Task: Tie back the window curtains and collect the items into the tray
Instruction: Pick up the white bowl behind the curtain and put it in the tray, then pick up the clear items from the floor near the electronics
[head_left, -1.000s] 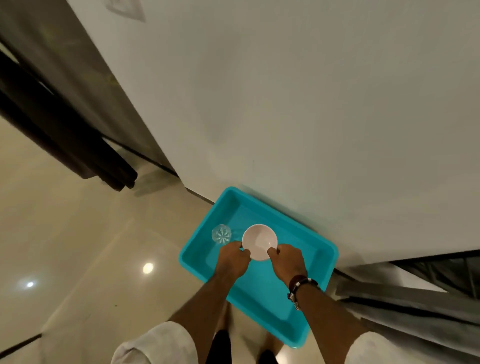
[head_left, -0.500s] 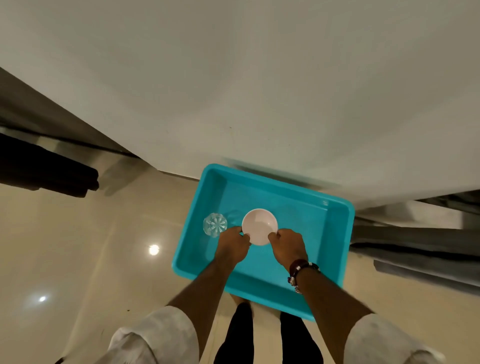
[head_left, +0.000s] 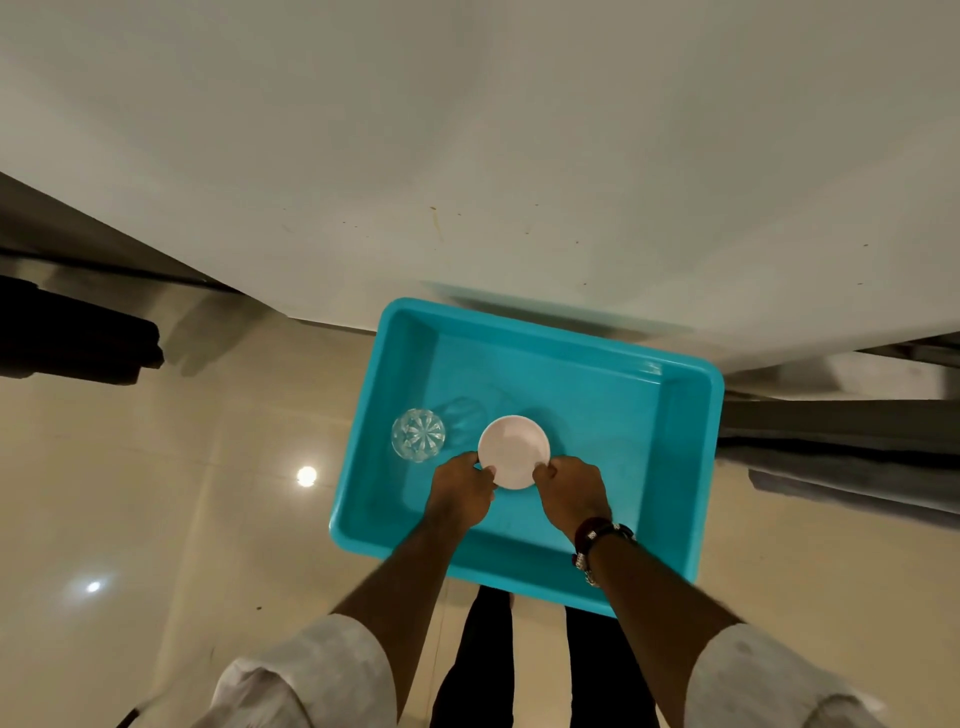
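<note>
A small white bowl (head_left: 514, 451) is pinched at its near rim by both hands, my left hand (head_left: 460, 496) on its left side and my right hand (head_left: 571, 493) on its right. The bowl is over the middle of a turquoise plastic tray (head_left: 675, 467); whether it touches the tray floor I cannot tell. A clear cut glass (head_left: 418, 435) stands upright in the tray against its left wall, a short way left of the bowl. Grey curtain folds (head_left: 831, 441) lie at the right edge.
The tray's far side meets a white wall (head_left: 467, 156). A dark bulky object (head_left: 78, 343) sits at the far left. Glossy beige floor tiles (head_left: 182, 519) with lamp reflections spread to the left. My legs (head_left: 545, 665) show below the tray's near edge.
The view has swung round, so the tray now sits squarer and closer in the frame. Both hands have kept their hold on the bowl above the same spot in the tray.
</note>
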